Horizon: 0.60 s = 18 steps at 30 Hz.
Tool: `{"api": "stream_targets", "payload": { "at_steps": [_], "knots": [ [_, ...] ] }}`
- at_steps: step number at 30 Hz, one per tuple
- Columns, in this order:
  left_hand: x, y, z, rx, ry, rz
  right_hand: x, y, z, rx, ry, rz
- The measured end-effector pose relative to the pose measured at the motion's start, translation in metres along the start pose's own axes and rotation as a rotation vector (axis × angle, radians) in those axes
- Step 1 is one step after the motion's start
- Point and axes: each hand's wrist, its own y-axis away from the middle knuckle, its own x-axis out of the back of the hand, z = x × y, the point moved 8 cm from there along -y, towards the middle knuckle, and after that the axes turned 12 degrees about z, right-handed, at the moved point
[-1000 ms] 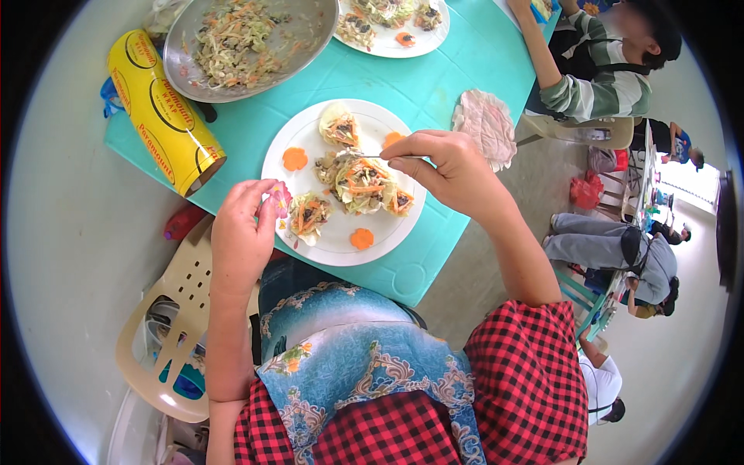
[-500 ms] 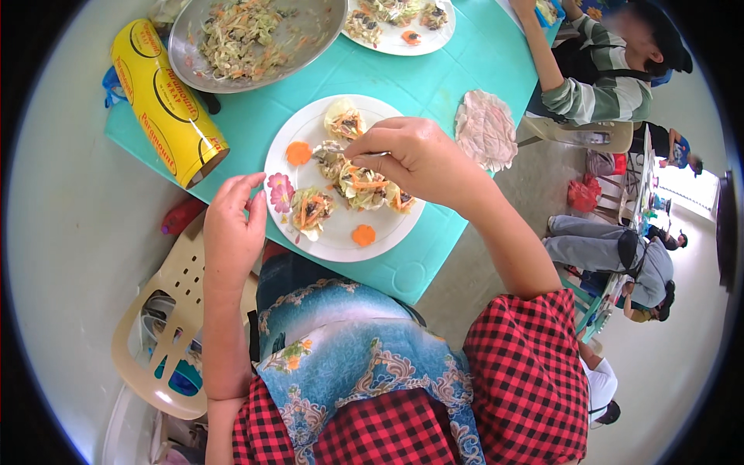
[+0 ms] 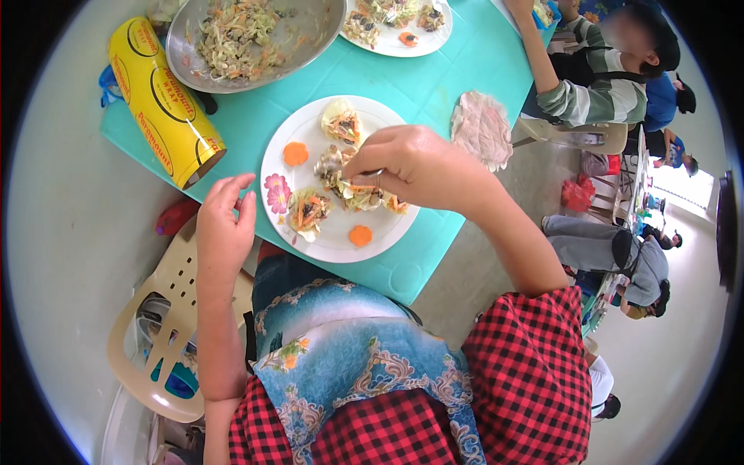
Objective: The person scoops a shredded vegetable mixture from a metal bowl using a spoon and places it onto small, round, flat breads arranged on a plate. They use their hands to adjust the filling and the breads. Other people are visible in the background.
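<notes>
A white plate (image 3: 306,240) with a pink flower at its rim stands before me on the table. It carries small cabbage-leaf cups (image 3: 341,122) filled with shredded vegetables, and two flower-cut carrot slices (image 3: 360,235). My right hand (image 3: 411,167) is over the middle of the plate, its thumb and fingers pinched at the central mound of vegetable filling (image 3: 358,197). Whatever sits between those fingertips is too small and hidden to name. Left of the plate, my left hand (image 3: 226,221) hovers near the table edge, fingers loosely stretched and holding nothing.
Beyond the plate stand a metal bowl (image 3: 310,66) of shredded vegetable mix and a second filled plate (image 3: 411,48). A yellow wrap roll (image 3: 167,105) lies at left. A crumpled cloth (image 3: 482,130) rests at the right table edge. A person in a striped shirt (image 3: 593,97) sits beyond.
My right hand has shifted slightly down, uncovering more of the far leaf cup, and stays pinched. My left hand has barely moved. The whole view has drifted a little.
</notes>
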Motion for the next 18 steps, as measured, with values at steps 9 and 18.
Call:
{"api": "stream_targets", "payload": {
  "at_steps": [9,18],
  "knots": [
    [0.002,-0.002,-0.006,-0.004,0.014,0.031,0.016,-0.006,0.002,-0.001,0.012,0.038],
    [0.003,-0.003,-0.007,0.008,0.02,0.023,0.012,0.001,0.006,0.02,0.094,0.05]
  ]
}}
